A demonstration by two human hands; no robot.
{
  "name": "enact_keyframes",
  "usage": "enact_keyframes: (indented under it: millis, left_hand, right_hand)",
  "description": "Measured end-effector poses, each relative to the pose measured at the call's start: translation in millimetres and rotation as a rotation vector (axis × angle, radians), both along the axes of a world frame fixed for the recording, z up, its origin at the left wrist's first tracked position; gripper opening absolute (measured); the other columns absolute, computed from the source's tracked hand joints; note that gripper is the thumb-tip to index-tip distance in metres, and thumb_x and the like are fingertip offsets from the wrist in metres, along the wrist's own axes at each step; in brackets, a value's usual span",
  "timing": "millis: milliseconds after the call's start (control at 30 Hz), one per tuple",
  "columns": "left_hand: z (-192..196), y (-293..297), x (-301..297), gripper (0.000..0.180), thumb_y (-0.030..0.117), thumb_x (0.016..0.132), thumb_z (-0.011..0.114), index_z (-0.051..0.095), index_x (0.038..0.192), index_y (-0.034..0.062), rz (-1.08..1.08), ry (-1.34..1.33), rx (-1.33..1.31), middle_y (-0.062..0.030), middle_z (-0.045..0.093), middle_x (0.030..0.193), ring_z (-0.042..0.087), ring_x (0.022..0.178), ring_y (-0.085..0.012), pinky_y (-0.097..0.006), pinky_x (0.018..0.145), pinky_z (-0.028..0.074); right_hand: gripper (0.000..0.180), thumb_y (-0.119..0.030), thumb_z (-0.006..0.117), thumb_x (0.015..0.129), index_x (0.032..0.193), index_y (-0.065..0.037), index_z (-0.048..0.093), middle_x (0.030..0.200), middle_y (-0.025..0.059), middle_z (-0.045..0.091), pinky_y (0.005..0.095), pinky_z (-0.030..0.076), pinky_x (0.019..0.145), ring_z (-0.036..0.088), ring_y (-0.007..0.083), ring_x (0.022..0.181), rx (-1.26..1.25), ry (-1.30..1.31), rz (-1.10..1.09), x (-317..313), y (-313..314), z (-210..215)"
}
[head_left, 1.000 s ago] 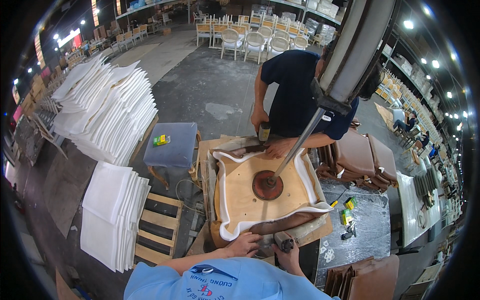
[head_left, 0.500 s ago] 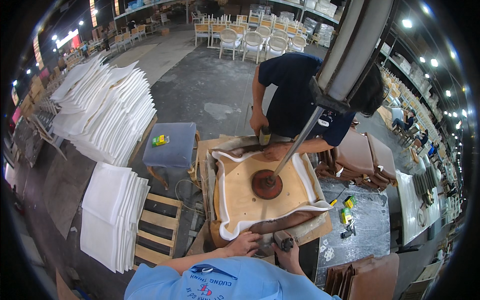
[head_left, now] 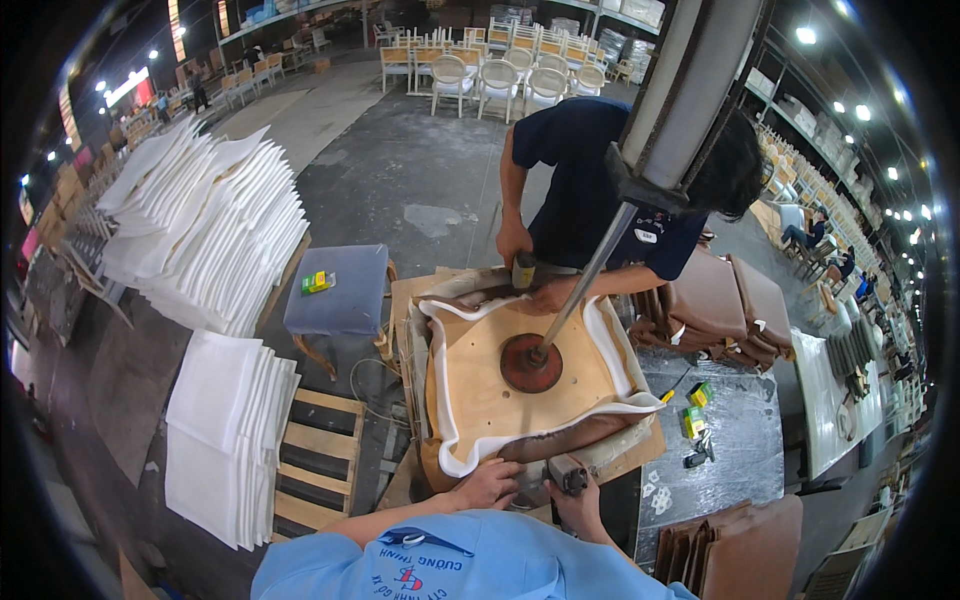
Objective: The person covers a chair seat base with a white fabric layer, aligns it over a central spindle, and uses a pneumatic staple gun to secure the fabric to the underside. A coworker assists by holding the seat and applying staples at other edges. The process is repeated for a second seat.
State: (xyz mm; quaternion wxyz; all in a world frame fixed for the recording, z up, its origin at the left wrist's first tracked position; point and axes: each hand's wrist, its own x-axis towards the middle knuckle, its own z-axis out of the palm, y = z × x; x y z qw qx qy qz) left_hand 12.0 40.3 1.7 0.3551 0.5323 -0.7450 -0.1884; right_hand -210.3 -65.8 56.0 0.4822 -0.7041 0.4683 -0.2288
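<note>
A wooden seat panel (head_left: 475,375) edged with white foam (head_left: 448,425) lies inside a box-like frame (head_left: 437,478), with brown upholstery (head_left: 562,438) along its sides. A round red press plate (head_left: 530,375) on a metal rod bears down on the panel's middle. At the near edge, my left hand (head_left: 487,484) grips the upholstery with bent fingers; its fingertips are partly hidden. Just to the right, my right hand (head_left: 578,508) is closed around a staple gun (head_left: 568,476), whose nose is against the near side of the frame.
Across the panel, a co-worker (head_left: 570,160) holds another staple gun (head_left: 523,268) at the far edge. Stacks of white foam sheets (head_left: 210,400) stand left, beside a blue stool (head_left: 335,295) and pallet (head_left: 318,455). Brown covers (head_left: 705,305) and a plastic-covered table (head_left: 740,430) are right.
The view has shifted slightly. Both my hands stay at the near edge with little visible movement, and the co-worker's staple gun remains at the far edge.
</note>
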Motion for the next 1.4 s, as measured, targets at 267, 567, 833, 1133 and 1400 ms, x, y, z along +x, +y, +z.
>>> enact_keyframes:
  millis: [267,567,833,1133,1400]
  left_hand:
    - [0,0,1,0.023,0.017,0.082,0.082,0.079,0.102,0.0053,0.005,0.030,-0.062,-0.0190,0.067,0.143,0.066,0.129,-0.0349,-0.050,0.112,0.051]
    - [-2,0,-1,0.021,0.017,0.084,0.083,0.079,0.101,0.0059,0.013,0.026,-0.054,-0.0178,0.067,0.144,0.066,0.132,-0.0336,-0.049,0.114,0.050]
    - [0,0,-2,0.026,0.016,0.083,0.082,0.081,0.107,0.0065,-0.002,0.038,-0.021,-0.0188,0.066,0.144,0.065,0.132,-0.0350,-0.052,0.117,0.048]
    - [1,0,-2,0.021,0.015,0.084,0.082,0.079,0.102,0.0037,-0.002,0.036,-0.036,-0.0190,0.066,0.145,0.066,0.130,-0.0353,-0.051,0.113,0.050]
    - [2,-1,-3,0.023,0.015,0.085,0.082,0.080,0.104,0.0036,-0.019,-0.020,0.043,-0.0185,0.066,0.144,0.065,0.132,-0.0355,-0.051,0.113,0.051]
  right_hand:
    - [0.064,-0.013,0.091,0.087,0.144,-0.002,0.063,0.124,0.0198,0.078,0.0391,0.058,0.101,0.076,0.0281,0.116,-0.020,-0.015,0.015,2,2,9]
    - [0.062,-0.014,0.090,0.088,0.142,0.000,0.063,0.128,0.0165,0.076,0.0375,0.057,0.104,0.073,0.0247,0.119,0.011,-0.008,0.006,1,1,8]
    - [0.066,-0.013,0.092,0.086,0.145,-0.004,0.063,0.125,0.0185,0.077,0.0393,0.058,0.102,0.075,0.0283,0.117,0.018,0.066,-0.028,1,0,5]
    - [0.064,-0.014,0.092,0.086,0.143,-0.004,0.063,0.126,0.0185,0.078,0.0391,0.058,0.102,0.075,0.0282,0.119,0.012,0.050,-0.011,-1,-2,6]
    - [0.063,-0.013,0.091,0.087,0.142,-0.002,0.063,0.128,0.0173,0.077,0.0382,0.057,0.103,0.074,0.0262,0.119,0.025,0.009,-0.002,0,-1,11]
